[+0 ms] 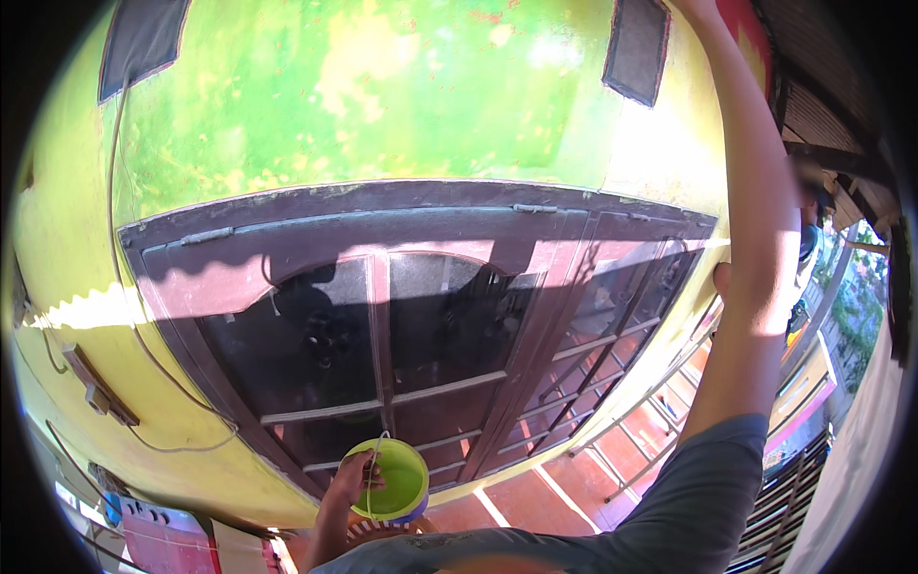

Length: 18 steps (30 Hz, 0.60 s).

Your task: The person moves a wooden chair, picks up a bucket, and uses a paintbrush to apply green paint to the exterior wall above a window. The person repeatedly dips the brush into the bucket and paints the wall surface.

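My left hand (356, 475), low and left of the middle, is closed round the thin handle of a lime-green bucket (409, 481). The bucket hangs upright with its round mouth facing me. Whether any liquid stands inside, I cannot make out. On the right my bare right arm (760, 220) stretches upward in front of the yellow wall, and the hand lies beyond the top edge of the picture. Ahead are dark-framed glass windows (330, 335) under a mottled green and yellow wall (382, 96), with reflections in the panes.
A brown slatted piece (378, 529) shows just under the bucket. At lower left stands a pink-and-white appliance with knobs (167, 540). A cable (122, 239) runs down the wall. Metal rails (612, 478) stand on orange floor tiles (535, 502). Another person (811, 239) is partly behind my right arm.
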Tool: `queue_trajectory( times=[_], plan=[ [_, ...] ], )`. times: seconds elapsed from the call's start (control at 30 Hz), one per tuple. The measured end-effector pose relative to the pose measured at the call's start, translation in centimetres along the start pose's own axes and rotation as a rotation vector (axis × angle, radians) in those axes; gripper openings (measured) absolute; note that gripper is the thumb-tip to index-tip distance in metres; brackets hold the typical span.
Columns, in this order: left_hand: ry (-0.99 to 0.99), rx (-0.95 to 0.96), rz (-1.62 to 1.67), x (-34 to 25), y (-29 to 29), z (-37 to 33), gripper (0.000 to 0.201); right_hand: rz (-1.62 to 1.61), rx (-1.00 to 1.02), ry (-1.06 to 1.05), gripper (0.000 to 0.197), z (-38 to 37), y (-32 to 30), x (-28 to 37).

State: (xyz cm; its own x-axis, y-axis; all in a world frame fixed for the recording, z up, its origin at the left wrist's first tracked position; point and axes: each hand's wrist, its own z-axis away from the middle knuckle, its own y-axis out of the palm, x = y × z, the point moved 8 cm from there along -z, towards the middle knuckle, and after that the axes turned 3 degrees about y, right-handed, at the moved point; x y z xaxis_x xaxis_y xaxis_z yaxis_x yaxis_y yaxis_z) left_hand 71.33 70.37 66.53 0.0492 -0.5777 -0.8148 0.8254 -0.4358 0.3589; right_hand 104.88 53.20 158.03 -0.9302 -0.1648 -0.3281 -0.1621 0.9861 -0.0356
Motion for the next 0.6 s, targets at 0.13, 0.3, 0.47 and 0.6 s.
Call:
queue_trajectory(
  times=[0.13, 0.3, 0.47, 0.6],
  plan=[
    [-0.012, 0.022, 0.004, 0.5, 0.2, -0.2, 0.034, -0.002, 0.27, -0.057, 0.019, 10.8, 1.0, 3.0],
    [-0.005, 0.059, 0.022, 0.5, 0.6, -0.8, 0.034, -0.195, 0.725, 0.195, 0.013, 25.2, 0.2, 7.0],
    [-0.011, 0.055, 0.003, 0.7, 1.2, -1.4, 0.034, -0.17, 0.618, 0.316, 0.02, 20.2, 1.1, 2.1],
    [-0.004, 0.018, 0.011, 1.1, 1.4, -1.1, 0.033, 0.165, 0.253, 0.233, 0.027, 6.9, -1.4, -3.4]
  ],
)
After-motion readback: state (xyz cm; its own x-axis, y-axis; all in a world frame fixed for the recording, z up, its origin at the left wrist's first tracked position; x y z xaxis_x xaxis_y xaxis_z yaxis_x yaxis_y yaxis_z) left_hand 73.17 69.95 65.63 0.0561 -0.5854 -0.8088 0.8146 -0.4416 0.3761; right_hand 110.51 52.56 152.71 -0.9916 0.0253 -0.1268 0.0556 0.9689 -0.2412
